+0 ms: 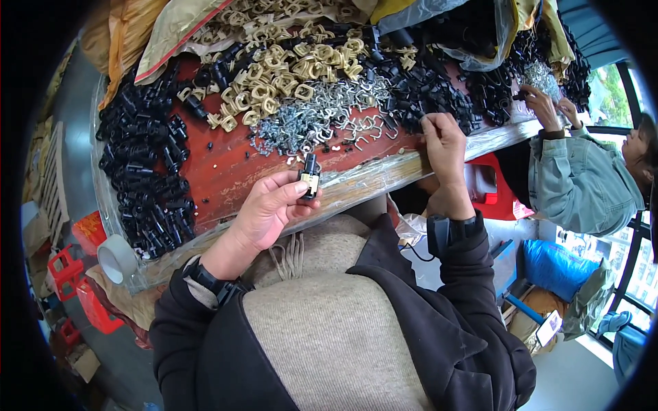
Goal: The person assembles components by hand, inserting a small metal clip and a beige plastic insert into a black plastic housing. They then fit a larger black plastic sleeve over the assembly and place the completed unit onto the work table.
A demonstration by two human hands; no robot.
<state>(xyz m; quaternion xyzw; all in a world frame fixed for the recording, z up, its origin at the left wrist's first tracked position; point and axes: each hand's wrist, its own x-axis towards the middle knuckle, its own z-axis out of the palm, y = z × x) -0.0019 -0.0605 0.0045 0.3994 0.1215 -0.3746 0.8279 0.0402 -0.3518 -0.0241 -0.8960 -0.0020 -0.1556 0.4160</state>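
Observation:
My left hand [269, 209] grips a small black plastic fitting [312, 166] with a cream-coloured part set in its side. It is held upright just over the near edge of the table. Further right, my right hand [447, 144] has thumb and forefinger pinched together at the near side of a heap of small black plastic parts [411, 92]. Whatever lies between those fingertips is too small to make out. Between the hands, farther back, are bent metal clips [367, 127], small silvery screws [284, 130] and a mound of beige plastic frames [264, 82].
Rows of black fittings [140, 171] cover the left of the red table [226, 164]. A roll of tape [117, 259] sits at its left corner. To the right, a co-worker's hand [541, 106] handles a dark part. Red stools [65, 274] stand on the floor at left.

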